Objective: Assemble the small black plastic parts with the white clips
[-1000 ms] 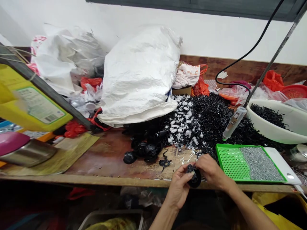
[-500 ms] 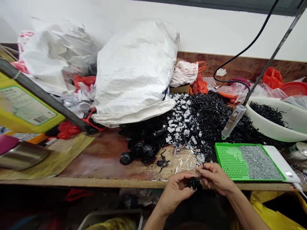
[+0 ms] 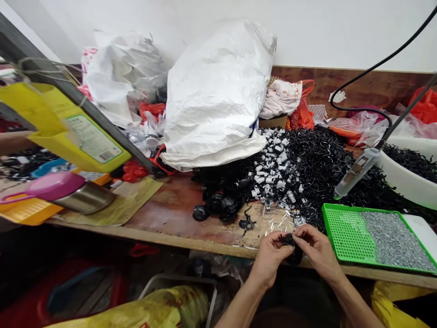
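Near the table's front edge, my left hand (image 3: 271, 255) is closed on a small black plastic part (image 3: 294, 255), rounded below, its exact kind unclear. Bent fingers of my right hand (image 3: 316, 246) press together at the part's right upper side; whatever small piece they pinch is hidden. Just beyond my hands lie thin silvery pins (image 3: 278, 223). A black piece with thin legs (image 3: 246, 223) rests to their left. Behind that sit rounded black shells (image 3: 218, 202). White small blocks (image 3: 273, 171) and a heap of black curly pieces (image 3: 321, 159) spread further back.
A green perforated tray (image 3: 355, 257) with small grey metal pieces lies to the right. Above it hangs an electric screwdriver (image 3: 357, 173) on a cable. A white bowl (image 3: 406, 177), a large white sack (image 3: 218, 100) and a steel flask (image 3: 87, 197) stand around. Another person's arm (image 3: 13, 143) shows far left.
The view has swung left, so the bench contents appear further right, and another person's arm has come into view. My hands have drawn closer together around the black part.
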{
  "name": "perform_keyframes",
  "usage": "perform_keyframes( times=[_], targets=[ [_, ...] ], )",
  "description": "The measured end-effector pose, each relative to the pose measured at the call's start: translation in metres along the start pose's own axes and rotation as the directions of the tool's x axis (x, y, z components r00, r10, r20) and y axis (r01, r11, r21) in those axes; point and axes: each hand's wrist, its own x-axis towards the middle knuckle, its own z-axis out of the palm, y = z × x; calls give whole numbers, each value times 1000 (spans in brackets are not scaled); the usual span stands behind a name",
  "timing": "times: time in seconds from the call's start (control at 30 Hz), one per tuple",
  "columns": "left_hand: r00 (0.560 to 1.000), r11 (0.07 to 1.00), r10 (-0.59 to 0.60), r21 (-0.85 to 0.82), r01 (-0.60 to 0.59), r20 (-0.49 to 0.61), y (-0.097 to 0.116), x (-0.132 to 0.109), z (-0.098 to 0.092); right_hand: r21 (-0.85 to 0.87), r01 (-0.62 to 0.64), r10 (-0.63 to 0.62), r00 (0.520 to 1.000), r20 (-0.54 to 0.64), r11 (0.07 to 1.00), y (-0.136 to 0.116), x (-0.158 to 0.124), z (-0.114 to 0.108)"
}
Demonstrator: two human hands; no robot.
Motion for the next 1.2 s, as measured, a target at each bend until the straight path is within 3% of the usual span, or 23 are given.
perform_keyframes(
  times=[0.07, 0.17, 0.27, 0.37, 0.47, 0.57, 0.67, 0.77, 0.9, 0.97, 1.03, 1.1, 1.17, 1.2],
  targets=[
    [1000, 1000, -15, 11, 15, 14, 1, -2, -2, -94, 132, -129, 991, 32, 987, 0, -1, -3],
    [996, 998, -69, -5, 70, 48, 2, -3, -4, -170, 358, -344, 933, 106, 918, -1, 0, -8],
    [989, 989, -132, -54, 135, 64, 2, -3, -6, -182, 421, -411, 907, 91, 889, -4, -1, -9],
    [991, 992, -121, -32, 123, 64, 2, -3, -7, -161, 282, -280, 959, 35, 946, -5, -6, -6],
    [992, 993, -89, 91, 81, 93, 4, -6, -8, -31, 30, -27, 997, 77, 999, -3, -11, -6],
    [985, 971, -82, 233, 45, 154, 8, -12, -7, 151, -217, 185, 962, 202, 964, -2, -13, -9],
    [980, 952, -134, 295, 86, 149, 14, -15, -4, 322, -385, 303, 912, 276, 865, -1, -12, -9],
    [984, 948, -153, 295, 121, 89, 17, -15, 0, 438, -439, 378, 899, 223, 785, -2, -11, -4],
    [995, 962, -94, 260, 81, 38, 18, -12, 4, 499, -418, 427, 898, 102, 759, -1, -12, 6],
    [991, 979, -127, 165, 117, 51, 17, -9, 2, 484, -435, 441, 891, 109, 759, -1, -10, 5],
    [987, 987, -154, 43, 152, 52, 13, -6, -2, 399, -449, 415, 893, 174, 799, 0, 0, -2],
    [991, 990, -137, -38, 137, 5, 7, -2, -9, 193, -392, 355, 913, 200, 899, 2, 18, -15],
    [994, 995, -91, -52, 88, -56, 1, 1, -16, -211, -239, 256, 965, 57, 948, 6, 42, -28],
    [995, 997, -67, -42, 64, -76, -2, 2, -18, -489, -186, 205, 979, -15, 852, 8, 54, -33]
  ],
)
